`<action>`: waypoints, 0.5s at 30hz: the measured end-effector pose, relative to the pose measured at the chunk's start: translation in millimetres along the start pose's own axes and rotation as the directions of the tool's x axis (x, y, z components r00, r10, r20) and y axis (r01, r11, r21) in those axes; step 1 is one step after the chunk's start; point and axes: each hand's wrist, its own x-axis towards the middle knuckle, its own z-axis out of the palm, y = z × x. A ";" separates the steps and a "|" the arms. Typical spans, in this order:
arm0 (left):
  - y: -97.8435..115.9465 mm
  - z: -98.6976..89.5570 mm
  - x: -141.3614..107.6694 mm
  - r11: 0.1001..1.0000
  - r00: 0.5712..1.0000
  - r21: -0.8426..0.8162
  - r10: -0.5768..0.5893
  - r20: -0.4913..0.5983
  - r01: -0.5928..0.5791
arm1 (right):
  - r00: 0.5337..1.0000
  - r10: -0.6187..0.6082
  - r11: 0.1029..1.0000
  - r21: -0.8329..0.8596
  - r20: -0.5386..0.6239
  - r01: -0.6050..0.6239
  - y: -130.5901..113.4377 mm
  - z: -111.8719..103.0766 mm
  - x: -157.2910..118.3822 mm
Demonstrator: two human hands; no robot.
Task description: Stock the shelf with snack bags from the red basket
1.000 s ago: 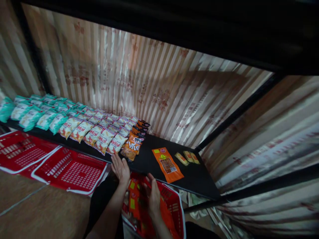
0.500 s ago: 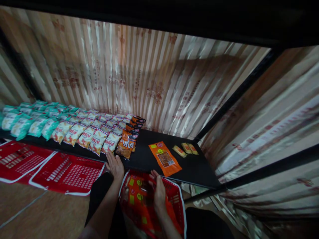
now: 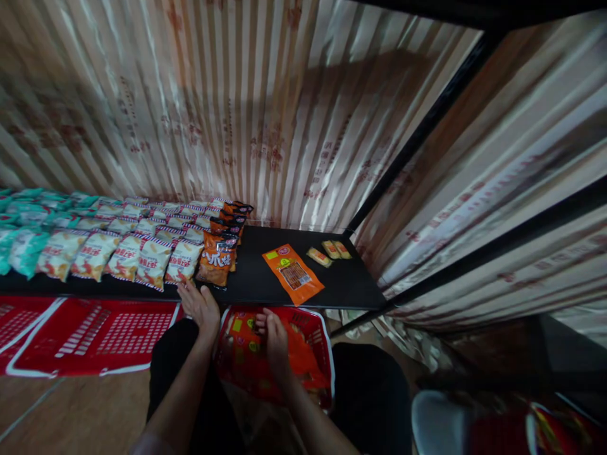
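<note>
My left hand [image 3: 200, 308] is at the shelf's front edge, fingers outstretched and holding nothing. Just beyond its fingertips stand white snack bags [image 3: 182, 260] with striped tops and an orange-and-black bag [image 3: 215, 260]. Above a red basket [image 3: 324, 328] between my knees is my right hand [image 3: 274, 341], its fingers loosely bent and apart with nothing visible in them. Orange flat packets [image 3: 303, 357] fill much of that basket. A similar orange packet [image 3: 298, 281] lies on the black shelf [image 3: 256, 256], beside three small yellowish packets [image 3: 331, 250].
Teal bags [image 3: 29, 249] stand in rows at the left of the shelf. Red baskets [image 3: 111, 328] with white rims sit below it. Black metal posts [image 3: 417, 133] and striped sheeting [image 3: 265, 126] bound the back and right. A grey-white object [image 3: 436, 420] is at lower right.
The view has turned right and down, so the shelf appears farther left. The right hand still hovers over the basket, its fingers now more bent; the left stays by the shelf edge.
</note>
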 end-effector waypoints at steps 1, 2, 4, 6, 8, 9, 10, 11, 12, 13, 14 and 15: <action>0.8 -1.1 -4.0 0.999 0.999 -0.022 0.034 -0.021 -0.035 | 1.000 -0.008 0.999 -0.031 0.016 0.009 2.6 -5.7 -0.9; 1.7 -2.9 -8.4 0.996 0.996 -0.039 0.076 -0.044 -0.078 | 1.000 -0.012 0.998 -0.062 0.028 0.014 5.5 -12.5 -1.5; 4.1 -8.9 -17.8 0.984 0.982 -0.059 0.166 -0.086 -0.171 | 1.000 -0.020 0.991 -0.134 0.023 0.023 13.0 -28.4 -1.8; 6.4 -16.1 -27.8 0.959 0.960 -0.075 0.269 -0.079 -0.274 | 0.999 -0.037 0.965 -0.260 -0.011 0.033 22.7 -46.1 -1.1; 7.3 -20.9 -38.7 0.907 0.911 -0.130 0.410 0.050 -0.401 | 0.998 -0.044 0.900 -0.435 -0.039 0.023 33.3 -63.3 0.0; 6.9 -21.5 -44.9 0.877 0.867 -0.167 0.475 0.151 -0.451 | 0.998 -0.046 0.851 -0.525 -0.041 0.017 38.4 -71.1 0.5; 6.0 -20.6 -51.6 0.851 0.807 -0.198 0.524 0.272 -0.486 | 0.998 -0.048 0.794 -0.608 -0.034 0.018 43.1 -78.0 0.8; 4.7 -18.4 -58.9 0.836 0.736 -0.215 0.546 0.399 -0.504 | 0.998 -0.053 0.735 -0.677 -0.019 0.026 47.0 -83.9 1.0; 3.3 -15.2 -66.4 0.832 0.658 -0.212 0.539 0.526 -0.512 | 0.998 -0.056 0.679 -0.733 0.004 0.041 50.3 -88.8 1.1; 1.8 -11.4 -74.0 0.836 0.575 -0.186 0.500 0.647 -0.517 | 0.998 -0.056 0.629 -0.775 0.031 0.060 52.8 -92.6 1.0; 0.6 -7.7 -81.3 0.843 0.497 -0.153 0.439 0.749 -0.515 | 0.997 -0.053 0.587 -0.806 0.058 0.078 54.7 -95.5 0.7; -0.3 -4.4 -87.8 0.847 0.417 -0.118 0.371 0.830 -0.519 | 0.996 -0.044 0.553 -0.828 0.080 0.091 56.1 -97.6 0.4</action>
